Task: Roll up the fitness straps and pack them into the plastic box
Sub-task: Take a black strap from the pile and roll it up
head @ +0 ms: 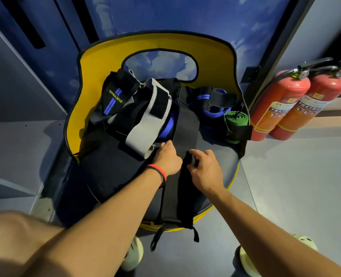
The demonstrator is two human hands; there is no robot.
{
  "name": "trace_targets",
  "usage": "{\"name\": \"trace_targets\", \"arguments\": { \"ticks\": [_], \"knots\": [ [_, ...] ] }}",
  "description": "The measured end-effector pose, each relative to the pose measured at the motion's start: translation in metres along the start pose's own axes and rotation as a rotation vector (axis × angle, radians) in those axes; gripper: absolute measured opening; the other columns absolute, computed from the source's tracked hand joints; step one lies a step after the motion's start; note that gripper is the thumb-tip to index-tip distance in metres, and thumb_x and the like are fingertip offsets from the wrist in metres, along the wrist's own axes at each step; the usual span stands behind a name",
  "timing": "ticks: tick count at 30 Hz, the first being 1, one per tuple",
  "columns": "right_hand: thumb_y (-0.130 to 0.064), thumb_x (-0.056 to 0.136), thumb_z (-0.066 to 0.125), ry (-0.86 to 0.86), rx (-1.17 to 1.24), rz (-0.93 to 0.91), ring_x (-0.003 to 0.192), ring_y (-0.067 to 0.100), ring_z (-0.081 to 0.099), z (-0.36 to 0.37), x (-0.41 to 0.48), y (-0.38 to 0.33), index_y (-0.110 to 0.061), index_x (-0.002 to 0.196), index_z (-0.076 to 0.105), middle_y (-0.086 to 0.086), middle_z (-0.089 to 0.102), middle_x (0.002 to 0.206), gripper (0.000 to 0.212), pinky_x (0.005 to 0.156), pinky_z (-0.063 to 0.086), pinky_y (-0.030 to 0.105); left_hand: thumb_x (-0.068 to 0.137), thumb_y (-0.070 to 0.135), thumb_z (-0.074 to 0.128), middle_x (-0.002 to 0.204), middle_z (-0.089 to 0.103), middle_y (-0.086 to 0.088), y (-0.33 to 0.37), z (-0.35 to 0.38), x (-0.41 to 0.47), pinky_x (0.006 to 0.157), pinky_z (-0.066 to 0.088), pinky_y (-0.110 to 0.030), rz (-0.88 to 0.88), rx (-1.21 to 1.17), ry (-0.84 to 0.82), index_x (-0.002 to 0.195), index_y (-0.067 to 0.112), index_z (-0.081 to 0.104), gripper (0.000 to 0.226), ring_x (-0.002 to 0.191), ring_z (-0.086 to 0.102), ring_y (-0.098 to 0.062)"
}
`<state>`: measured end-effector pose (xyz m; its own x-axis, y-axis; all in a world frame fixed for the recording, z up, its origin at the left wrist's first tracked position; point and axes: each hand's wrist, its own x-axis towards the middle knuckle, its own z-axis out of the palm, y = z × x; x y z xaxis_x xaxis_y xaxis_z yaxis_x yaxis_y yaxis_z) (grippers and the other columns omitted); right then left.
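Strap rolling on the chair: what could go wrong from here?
1. The black strap hangs over the front edge of the seat; its weight may pull the roll loose under the right hand.
2. The green roll sits at the seat's right rim; a nudge could knock it off.
3. No box in view; finished rolls may unwind.

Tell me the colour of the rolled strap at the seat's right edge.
The rolled strap is green; head view.

Two extinguishers [281,108] stand on the floor right of the chair [97,56]. On its seat a strap pile [145,108] lies at the back, a rolled strap [235,118] at the right edge; a long strap [175,196] runs down the middle and overhangs the front.
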<state>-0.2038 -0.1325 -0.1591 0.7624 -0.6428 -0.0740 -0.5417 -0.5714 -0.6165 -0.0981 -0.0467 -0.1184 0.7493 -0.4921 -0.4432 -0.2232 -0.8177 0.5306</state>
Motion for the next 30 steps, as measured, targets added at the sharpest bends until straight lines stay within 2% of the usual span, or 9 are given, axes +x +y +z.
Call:
{"name": "trace_targets", "arguments": {
  "ticks": [5,8,10,14,17,23,26,28,30],
  "knots": [
    [-0.019,0.094,0.066,0.019,0.001,-0.064,0.114,0.026,0.059,-0.003,0.007,0.003,-0.023,0.139,0.058,0.003,0.058,0.126,0.046,0.089,0.053,0.040,0.087,0.003,0.055,0.137,0.048,-0.012,-0.004,-0.003,0.011,0.096,0.046,-0.039,0.002,-0.046,0.057,0.126,0.006,0.051,0.039,0.119,0.052,-0.034],
    [-0.016,0.093,0.068,0.041,-0.012,-0.122,0.110,0.025,0.060,-0.004,0.005,0.007,-0.019,0.126,0.065,0.003,0.063,0.121,0.033,0.086,0.051,0.036,0.087,0.020,0.067,0.093,0.064,-0.004,-0.012,-0.002,0.009,0.075,0.052,-0.036,-0.007,-0.130,0.145,0.088,0.011,0.058,0.013,0.086,0.061,-0.027],
    [-0.018,0.092,0.070,0.040,-0.012,-0.149,0.104,0.024,0.062,-0.006,0.004,0.010,-0.018,0.120,0.067,0.002,0.064,0.118,0.028,0.083,0.050,0.034,0.091,0.023,0.069,0.068,0.049,0.000,-0.019,-0.001,0.011,0.062,0.045,-0.030,-0.029,-0.153,0.185,0.067,0.016,0.042,0.037,0.067,0.050,-0.024],
    [-0.024,0.089,0.075,-0.008,0.001,-0.219,0.105,0.020,0.060,-0.007,-0.002,0.010,-0.017,0.118,0.070,0.000,0.060,0.121,0.031,0.085,0.051,0.031,0.089,0.013,0.074,0.077,0.044,0.004,-0.033,-0.007,0.015,0.069,0.040,-0.024,-0.104,-0.337,0.230,0.067,0.026,0.041,0.042,0.075,0.041,-0.019],
    [-0.028,0.088,0.077,-0.048,-0.020,-0.277,0.117,0.019,0.055,-0.007,-0.015,0.014,-0.016,0.121,0.069,0.001,0.056,0.130,0.036,0.095,0.049,0.029,0.088,0.009,0.075,0.070,0.036,0.008,-0.035,-0.006,0.018,0.054,0.032,-0.023,-0.142,-0.464,0.252,0.065,0.028,0.038,0.048,0.063,0.035,-0.013],
    [-0.027,0.091,0.074,-0.065,-0.088,-0.372,0.119,0.022,0.053,-0.005,-0.031,0.022,-0.019,0.122,0.070,0.001,0.057,0.132,0.032,0.098,0.046,0.028,0.087,0.009,0.075,0.066,0.035,0.007,-0.025,-0.007,0.025,0.052,0.031,-0.023,-0.095,-0.562,0.322,0.061,0.030,0.035,0.052,0.056,0.032,-0.007],
    [-0.022,0.093,0.073,-0.036,-0.091,-0.386,0.115,0.025,0.055,-0.002,-0.029,0.020,-0.017,0.120,0.072,0.004,0.059,0.129,0.028,0.095,0.049,0.032,0.087,0.011,0.075,0.070,0.047,0.004,-0.024,-0.007,0.021,0.061,0.042,-0.023,-0.057,-0.574,0.360,0.066,0.030,0.048,0.039,0.062,0.044,-0.012],
    [-0.022,0.093,0.073,-0.027,-0.101,-0.388,0.113,0.026,0.056,-0.001,-0.028,0.019,-0.017,0.119,0.072,0.005,0.060,0.127,0.027,0.093,0.051,0.033,0.087,0.018,0.077,0.080,0.059,0.007,-0.026,-0.007,0.010,0.076,0.046,-0.024,-0.045,-0.587,0.342,0.104,0.020,0.068,0.019,0.082,0.057,-0.015],
    [-0.020,0.092,0.073,-0.020,-0.102,-0.402,0.107,0.026,0.058,-0.001,-0.029,0.018,-0.015,0.117,0.072,0.006,0.060,0.121,0.025,0.087,0.053,0.033,0.086,0.023,0.078,0.109,0.061,0.006,-0.030,-0.003,-0.005,0.085,0.048,-0.029,-0.034,-0.520,0.305,0.138,0.020,0.054,0.057,0.101,0.059,-0.016]
  ]
}}
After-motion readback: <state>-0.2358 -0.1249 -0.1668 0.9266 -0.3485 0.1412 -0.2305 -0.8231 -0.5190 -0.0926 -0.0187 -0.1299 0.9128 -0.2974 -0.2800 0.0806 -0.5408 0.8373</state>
